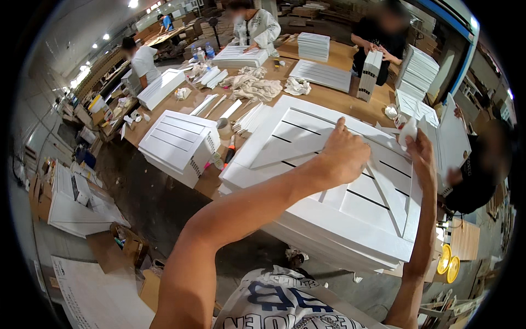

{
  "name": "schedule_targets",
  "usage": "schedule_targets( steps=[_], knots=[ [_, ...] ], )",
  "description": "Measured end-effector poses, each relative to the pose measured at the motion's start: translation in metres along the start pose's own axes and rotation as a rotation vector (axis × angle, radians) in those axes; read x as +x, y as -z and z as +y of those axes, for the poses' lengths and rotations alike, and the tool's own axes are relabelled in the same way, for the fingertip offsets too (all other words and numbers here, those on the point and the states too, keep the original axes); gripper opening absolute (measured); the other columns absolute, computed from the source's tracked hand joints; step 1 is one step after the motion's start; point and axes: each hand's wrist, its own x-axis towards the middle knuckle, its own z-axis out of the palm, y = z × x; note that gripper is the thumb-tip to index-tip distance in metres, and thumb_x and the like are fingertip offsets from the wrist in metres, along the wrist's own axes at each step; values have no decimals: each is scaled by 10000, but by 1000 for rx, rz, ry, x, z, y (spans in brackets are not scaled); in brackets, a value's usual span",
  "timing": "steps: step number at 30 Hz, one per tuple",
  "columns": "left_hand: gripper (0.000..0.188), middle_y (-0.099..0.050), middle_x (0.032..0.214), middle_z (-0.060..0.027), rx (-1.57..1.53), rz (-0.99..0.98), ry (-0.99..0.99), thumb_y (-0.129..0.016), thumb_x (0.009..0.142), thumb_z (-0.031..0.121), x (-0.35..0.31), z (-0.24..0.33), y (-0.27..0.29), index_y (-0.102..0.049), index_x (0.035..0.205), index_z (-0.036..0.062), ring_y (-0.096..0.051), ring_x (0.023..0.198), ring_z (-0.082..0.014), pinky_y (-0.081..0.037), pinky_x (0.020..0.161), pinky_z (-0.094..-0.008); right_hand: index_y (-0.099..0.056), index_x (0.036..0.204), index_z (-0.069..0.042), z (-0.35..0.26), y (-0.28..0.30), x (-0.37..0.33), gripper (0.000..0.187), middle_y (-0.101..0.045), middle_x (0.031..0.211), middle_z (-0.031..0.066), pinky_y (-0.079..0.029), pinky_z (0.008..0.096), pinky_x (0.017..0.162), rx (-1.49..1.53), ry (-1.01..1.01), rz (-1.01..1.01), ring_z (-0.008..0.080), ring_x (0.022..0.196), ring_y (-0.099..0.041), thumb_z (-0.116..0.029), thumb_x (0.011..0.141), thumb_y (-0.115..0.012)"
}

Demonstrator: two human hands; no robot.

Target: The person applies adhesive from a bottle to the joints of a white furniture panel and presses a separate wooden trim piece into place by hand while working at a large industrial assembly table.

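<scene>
A white door-like panel (329, 159) with dark grooves and diagonal braces lies face up on a stack of similar panels in front of me. My left hand (346, 154) is over its far part, index finger stretched to the far frame rail and the other fingers curled in. Nothing shows in that hand. At the panel's right edge, my right hand (422, 151) is closed around a small white squeeze bottle (408, 131), held upright. The fingers partly cover the bottle's lower part.
A stack of white panels (178, 137) stands left on the brown worktable (342, 104). Crumpled cloths (255, 88), white strips (252, 118) and an orange-and-black tool (230, 152) lie between. Co-workers handle panels at the far side and right; yellow-rimmed buckets (445, 257) sit low right.
</scene>
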Motion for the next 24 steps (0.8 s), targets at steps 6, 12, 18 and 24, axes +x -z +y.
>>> schedule_targets(
  steps=[6,12,18,24],
  knots=[
    [387,-696,843,-193,-30,-58,-12,-620,765,93,3,4,6,-683,1145,56,-664,966,-398,-248,1180,-536,-602,1250,10,7,6,-6,446,-648,946,30,-452,270,782,-6,28,-21,90,831,-528,-339,977,-654],
    [412,-686,820,-175,-48,-27,-17,-628,763,92,0,8,11,-672,1173,104,-651,970,-375,-285,1167,-533,-597,1240,13,-6,7,-9,395,-623,899,15,-431,268,721,17,-25,10,86,787,-499,-297,996,-621],
    [525,-685,937,-211,-17,-62,-23,-624,770,107,-1,3,15,-624,1294,129,-634,1038,-371,-321,1152,-515,-551,1318,-29,0,-3,1,403,-654,1071,75,-465,285,823,225,-80,1,125,959,-626,-266,1001,-623],
    [523,-687,1016,-221,101,-13,-39,-549,805,67,1,6,13,-621,1318,135,-621,1111,-362,-357,1140,-461,-548,1319,-31,-3,1,-1,413,-698,1135,144,-484,336,857,102,-98,27,179,976,-692,-289,1003,-609]
  ],
)
